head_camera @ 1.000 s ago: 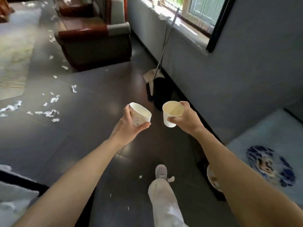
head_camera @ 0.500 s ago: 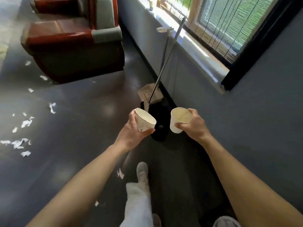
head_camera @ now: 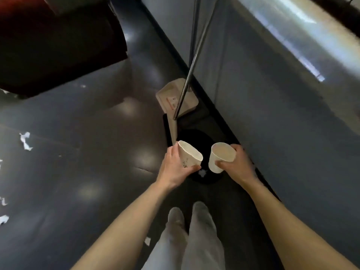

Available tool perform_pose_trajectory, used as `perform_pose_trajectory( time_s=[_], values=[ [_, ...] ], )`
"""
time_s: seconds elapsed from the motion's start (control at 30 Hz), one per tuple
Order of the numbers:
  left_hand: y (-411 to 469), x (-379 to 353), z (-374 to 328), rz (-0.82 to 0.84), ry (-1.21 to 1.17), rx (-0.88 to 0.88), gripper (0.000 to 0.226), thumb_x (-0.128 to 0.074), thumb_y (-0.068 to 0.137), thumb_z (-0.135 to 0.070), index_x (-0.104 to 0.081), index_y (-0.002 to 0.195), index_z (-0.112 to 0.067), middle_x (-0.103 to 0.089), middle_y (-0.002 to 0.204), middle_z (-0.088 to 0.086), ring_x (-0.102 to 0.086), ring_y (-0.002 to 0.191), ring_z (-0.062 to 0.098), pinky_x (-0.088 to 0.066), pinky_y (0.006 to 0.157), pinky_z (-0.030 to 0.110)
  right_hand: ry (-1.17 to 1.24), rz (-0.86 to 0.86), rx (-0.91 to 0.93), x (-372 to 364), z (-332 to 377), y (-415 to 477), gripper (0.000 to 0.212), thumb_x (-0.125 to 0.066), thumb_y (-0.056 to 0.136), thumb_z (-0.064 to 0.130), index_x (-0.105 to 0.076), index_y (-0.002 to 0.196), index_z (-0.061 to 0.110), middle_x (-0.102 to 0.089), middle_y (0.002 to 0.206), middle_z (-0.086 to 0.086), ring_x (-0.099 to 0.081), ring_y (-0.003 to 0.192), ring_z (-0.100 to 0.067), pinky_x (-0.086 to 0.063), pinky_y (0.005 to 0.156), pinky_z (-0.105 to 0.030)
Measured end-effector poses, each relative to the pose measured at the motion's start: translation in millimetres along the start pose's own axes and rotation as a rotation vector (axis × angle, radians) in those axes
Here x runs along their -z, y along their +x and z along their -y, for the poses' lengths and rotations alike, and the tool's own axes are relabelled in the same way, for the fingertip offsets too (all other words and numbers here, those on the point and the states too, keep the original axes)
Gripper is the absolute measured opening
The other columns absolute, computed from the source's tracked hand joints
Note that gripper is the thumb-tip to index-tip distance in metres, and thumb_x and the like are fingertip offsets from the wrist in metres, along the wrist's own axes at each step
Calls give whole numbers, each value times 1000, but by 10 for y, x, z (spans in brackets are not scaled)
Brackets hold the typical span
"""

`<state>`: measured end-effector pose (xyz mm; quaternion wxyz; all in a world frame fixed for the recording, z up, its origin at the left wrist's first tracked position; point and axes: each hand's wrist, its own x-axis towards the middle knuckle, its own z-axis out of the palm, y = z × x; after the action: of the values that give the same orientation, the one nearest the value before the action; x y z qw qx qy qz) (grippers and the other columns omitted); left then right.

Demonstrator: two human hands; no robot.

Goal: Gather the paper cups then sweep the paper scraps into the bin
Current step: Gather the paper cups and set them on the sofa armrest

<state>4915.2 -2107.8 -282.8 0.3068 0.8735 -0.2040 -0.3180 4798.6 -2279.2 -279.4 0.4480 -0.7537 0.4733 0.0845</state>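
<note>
Head view: we stand directly in front of the black bin [head_camera: 194, 138], which sits on the dark floor [head_camera: 97, 152] against the base of the wall [head_camera: 272, 114].

1. Hand state. The left hand [head_camera: 175, 168] grasps one paper cup [head_camera: 190, 155] around its side, tilted with the mouth turned towards the bin. The right hand [head_camera: 237, 166] grasps a second paper cup [head_camera: 221, 157], held more upright. Both cups are above the bin opening and apart from each other. Neither is released.

2. Work done. We judge the gathering step nearly complete: two cups are in hand and positioned for the drop. No other cups are visible on the floor in this view. One small white scrap [head_camera: 202, 173] appears to lie inside the bin.

3. Work left. The cups are not yet in the bin. Sweeping is not yet started: paper scraps [head_camera: 25, 141] lie on the floor well to the left, and one scrap [head_camera: 147, 240] lies beside our leg. The beige dustpan [head_camera: 175, 98] and its metal handle [head_camera: 191, 65] lean untouched just behind the bin.

4. Overall. We estimate the task at under half done, since the whole sweeping stage is outstanding.
</note>
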Motion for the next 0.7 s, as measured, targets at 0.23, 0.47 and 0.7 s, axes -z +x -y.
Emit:
perform_pose_trajectory(
  time_s=[0.23,0.47,0.7],
  values=[
    [984,-829,617,179,55,63,117,-82,67,-49,-10,153,-14,-22,158,5,-18,146,25,-21,118,40,-172,201,-100,-614,-595,981,100,-81,73,35,-21,151,18,-35,151,-8,-36,137,-29,-31,109,-52],
    [1078,-137,497,120,132,66,102,-69,81,-52,-9,154,-13,-13,161,7,-9,147,21,-9,119,32,-194,250,-5,-424,62,1113,93,-76,79,39,-21,152,19,-35,150,-8,-38,136,-27,-36,109,-47],
    [575,1924,-217,-177,176,77,77,-49,95,-49,-14,154,-13,-9,162,2,-5,148,15,-5,117,28,-424,242,375,124,2336,516,77,-63,88,46,-26,150,19,-40,147,-8,-42,133,-23,-37,109,-41]
  ],
)
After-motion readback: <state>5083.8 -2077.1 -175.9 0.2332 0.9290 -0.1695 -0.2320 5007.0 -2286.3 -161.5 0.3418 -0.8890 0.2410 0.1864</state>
